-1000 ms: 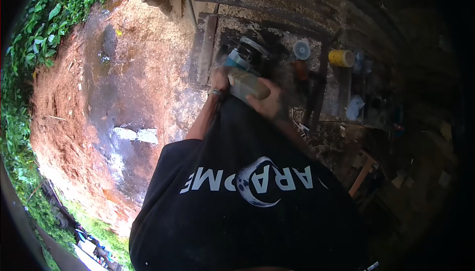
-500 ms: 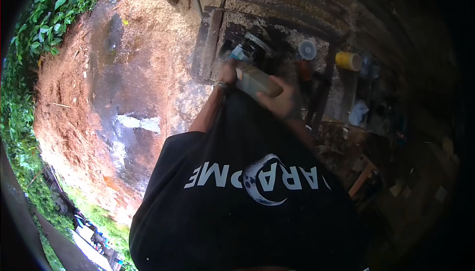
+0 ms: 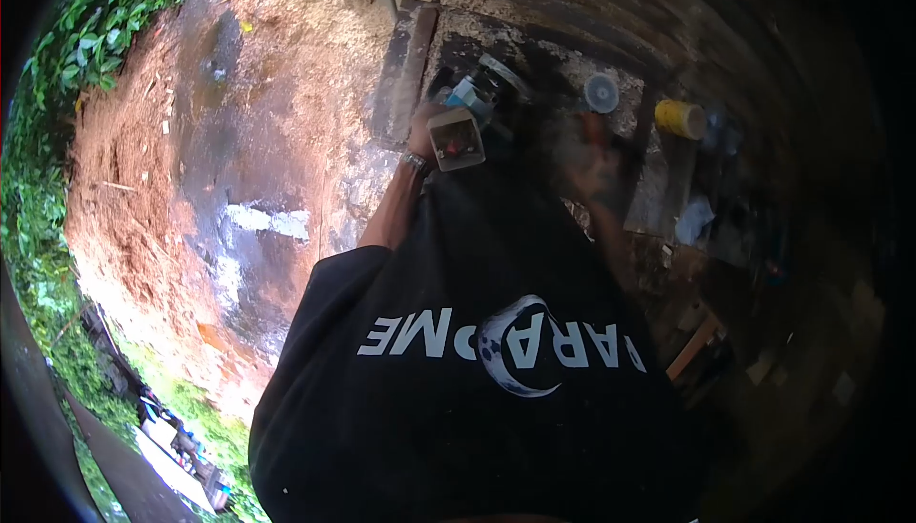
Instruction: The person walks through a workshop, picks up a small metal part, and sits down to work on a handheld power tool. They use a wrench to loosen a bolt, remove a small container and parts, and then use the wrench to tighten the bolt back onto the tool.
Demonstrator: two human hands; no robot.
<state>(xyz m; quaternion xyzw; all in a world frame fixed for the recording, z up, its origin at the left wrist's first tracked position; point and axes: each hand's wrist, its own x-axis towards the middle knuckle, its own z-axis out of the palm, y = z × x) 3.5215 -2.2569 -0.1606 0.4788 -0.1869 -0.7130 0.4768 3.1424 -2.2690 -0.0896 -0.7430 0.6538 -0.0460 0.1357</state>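
My left hand (image 3: 425, 129), with a watch on its wrist, is closed around the side of a pale square container (image 3: 441, 155). The container's open end faces up toward me, and small dark and reddish bits show inside. Just beyond it is a light-blue and grey object (image 3: 469, 94), partly hidden by the container and hand. My right hand (image 3: 590, 172) is away to the right, smeared by motion and in shadow. Close to its fingers stands an orange-brown item (image 3: 593, 128).
A round clear lid or tub (image 3: 601, 94) and a yellow container (image 3: 679, 119) stand on the dark work surface. Farther right lies a crumpled pale plastic piece (image 3: 694, 220). Wooden boards (image 3: 412, 65) edge the surface; bare reddish ground (image 3: 124, 179) spreads to the left.
My right hand has let go of the container and moved right. The container has turned from lying sideways between both hands to showing its open end, held by the left hand.
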